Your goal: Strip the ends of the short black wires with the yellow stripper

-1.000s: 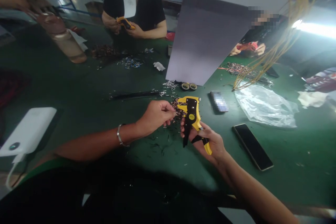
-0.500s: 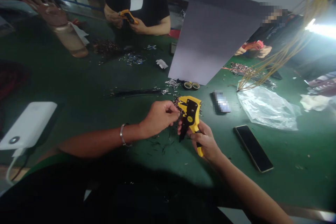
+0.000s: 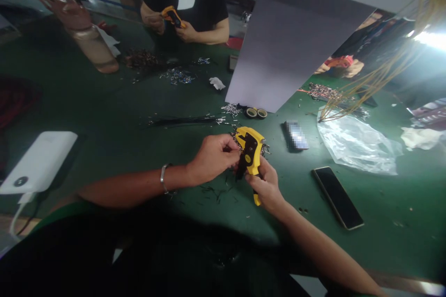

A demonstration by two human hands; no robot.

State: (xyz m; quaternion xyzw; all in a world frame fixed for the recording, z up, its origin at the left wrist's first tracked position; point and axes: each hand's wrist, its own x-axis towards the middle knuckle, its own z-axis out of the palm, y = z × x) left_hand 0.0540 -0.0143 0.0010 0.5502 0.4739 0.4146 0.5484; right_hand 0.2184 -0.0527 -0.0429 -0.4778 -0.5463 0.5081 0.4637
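My right hand (image 3: 266,183) is wrapped around the handles of a yellow and black wire stripper (image 3: 250,146), its jaws pointing up and left. Close against the jaws, my left hand (image 3: 213,158) is closed in a pinch; whatever sits between its fingertips is too small to make out. Behind the tool lies a heap of short wire pieces (image 3: 265,149), partly hidden. A bundle of black wires (image 3: 184,121) stretches out to the left, past a small pile of silvery terminals (image 3: 231,109). Dark scraps (image 3: 213,191) are scattered below my left hand.
Two tape rolls (image 3: 256,112) stand by a grey partition (image 3: 272,46). To the right are a phone (image 3: 337,198), a small box (image 3: 296,135) and a plastic bag (image 3: 358,146). A white power bank (image 3: 40,162) lies left. Across the table, co-workers' hands (image 3: 186,31) hold similar tools.
The wire stripper and my right hand have shifted slightly left, and the tool's handles look closer together. My left hand stays pinched beside the jaws. The whole view has moved a little.
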